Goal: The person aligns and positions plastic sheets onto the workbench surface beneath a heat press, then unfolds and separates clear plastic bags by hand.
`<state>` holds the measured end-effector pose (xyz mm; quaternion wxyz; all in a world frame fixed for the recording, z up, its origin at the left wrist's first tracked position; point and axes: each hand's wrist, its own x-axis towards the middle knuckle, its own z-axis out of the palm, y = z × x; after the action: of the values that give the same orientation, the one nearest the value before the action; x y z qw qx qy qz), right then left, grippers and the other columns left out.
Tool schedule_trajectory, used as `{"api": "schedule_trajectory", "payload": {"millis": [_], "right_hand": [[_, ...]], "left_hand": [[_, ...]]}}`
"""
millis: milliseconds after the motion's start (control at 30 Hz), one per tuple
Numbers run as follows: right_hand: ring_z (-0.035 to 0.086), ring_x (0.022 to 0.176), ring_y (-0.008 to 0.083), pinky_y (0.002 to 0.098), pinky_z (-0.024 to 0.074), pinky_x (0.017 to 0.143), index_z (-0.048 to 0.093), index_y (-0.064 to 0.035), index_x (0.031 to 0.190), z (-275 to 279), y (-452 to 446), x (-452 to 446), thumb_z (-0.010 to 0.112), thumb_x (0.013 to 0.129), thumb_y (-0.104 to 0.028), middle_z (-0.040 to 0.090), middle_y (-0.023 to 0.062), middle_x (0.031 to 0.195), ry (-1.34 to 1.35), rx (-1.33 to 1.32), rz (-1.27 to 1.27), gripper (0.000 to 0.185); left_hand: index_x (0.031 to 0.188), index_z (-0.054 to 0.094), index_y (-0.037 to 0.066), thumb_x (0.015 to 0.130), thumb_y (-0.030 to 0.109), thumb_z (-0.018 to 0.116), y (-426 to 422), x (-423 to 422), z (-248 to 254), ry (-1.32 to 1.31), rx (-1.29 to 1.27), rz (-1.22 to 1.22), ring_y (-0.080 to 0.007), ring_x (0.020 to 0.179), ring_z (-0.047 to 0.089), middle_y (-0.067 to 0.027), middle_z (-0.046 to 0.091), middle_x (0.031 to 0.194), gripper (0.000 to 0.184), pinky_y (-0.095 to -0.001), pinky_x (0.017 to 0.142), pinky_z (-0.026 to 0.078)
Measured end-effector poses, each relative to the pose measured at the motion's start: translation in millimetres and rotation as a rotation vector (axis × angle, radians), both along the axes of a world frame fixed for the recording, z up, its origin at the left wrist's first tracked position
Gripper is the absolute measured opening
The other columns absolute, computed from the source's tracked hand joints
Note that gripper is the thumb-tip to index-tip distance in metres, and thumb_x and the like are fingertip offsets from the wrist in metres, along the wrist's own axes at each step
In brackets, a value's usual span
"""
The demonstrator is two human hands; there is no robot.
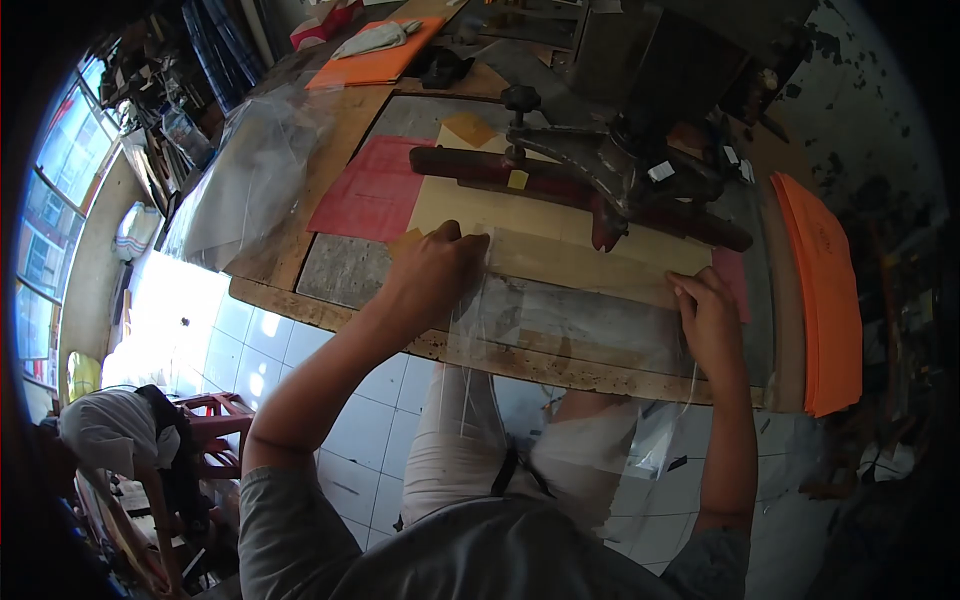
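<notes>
A clear plastic sheet (575, 325) is stretched between my hands, over the front edge of the work board and hanging down before my legs. My left hand (438, 268) has its fingers closed on the sheet's left corner. At the right corner, my right hand (708, 308) pinches the same sheet between thumb and fingers. Beneath and behind it lies a cream-coloured sheet (560, 222) with a red sheet (368, 188) at its left. A dark metal clamp bar (590, 195) of a heavy press crosses above the cream sheet, just beyond my hands.
Loose clear plastic (255, 175) lies at the table's left side. A stack of orange sheets (820, 295) hangs over the right edge. At the back left, a cloth (378, 38) rests on more orange sheets (400, 65). A red stool (215, 420) stands on the tiled floor.
</notes>
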<state>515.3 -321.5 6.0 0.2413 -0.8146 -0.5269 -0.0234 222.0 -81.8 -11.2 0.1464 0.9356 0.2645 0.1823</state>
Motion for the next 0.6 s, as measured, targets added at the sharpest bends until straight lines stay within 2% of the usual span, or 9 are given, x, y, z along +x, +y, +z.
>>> {"api": "schedule_trajectory", "payload": {"millis": [67, 333, 600], "right_hand": [[0.068, 0.085, 0.0306, 0.0428, 0.0537, 0.076, 0.077, -0.0036, 0.117, -3.3, -0.9, -0.5, 0.067, 0.096, -0.002, 0.062, 0.0145, 0.096, 0.024, 0.004, -0.003, 0.023], [0.067, 0.082, 0.0279, 0.0413, 0.0537, 0.075, 0.077, -0.0055, 0.119, -14.3, 4.7, 1.0, 0.066, 0.097, 0.0, 0.061, 0.0128, 0.096, 0.038, 0.022, -0.055, 0.025], [0.069, 0.091, 0.0266, 0.0402, 0.0543, 0.081, 0.076, -0.007, 0.123, -23.4, 14.7, 20.1, 0.065, 0.097, 0.002, 0.062, 0.0121, 0.1, 0.029, 0.047, -0.052, 0.029]], "left_hand": [[0.125, 0.072, 0.009, 0.095, 0.014, 0.066, -2.4, -2.3, -4.2, -0.018, 0.001, 0.011, -0.0392, 0.081, 0.068, -0.0164, 0.065, 0.094, 0.031, -0.0489, 0.073, 0.055], [0.124, 0.071, 0.009, 0.095, 0.014, 0.067, 1.9, 4.3, -10.8, -0.03, 0.076, -0.008, -0.0368, 0.084, 0.067, -0.0159, 0.062, 0.093, 0.03, -0.048, 0.074, 0.055], [0.127, 0.069, 0.009, 0.096, 0.014, 0.065, 15.4, 17.8, -6.4, -0.033, 0.053, -0.029, -0.0368, 0.089, 0.068, -0.016, 0.061, 0.099, 0.032, -0.049, 0.076, 0.056]]}}
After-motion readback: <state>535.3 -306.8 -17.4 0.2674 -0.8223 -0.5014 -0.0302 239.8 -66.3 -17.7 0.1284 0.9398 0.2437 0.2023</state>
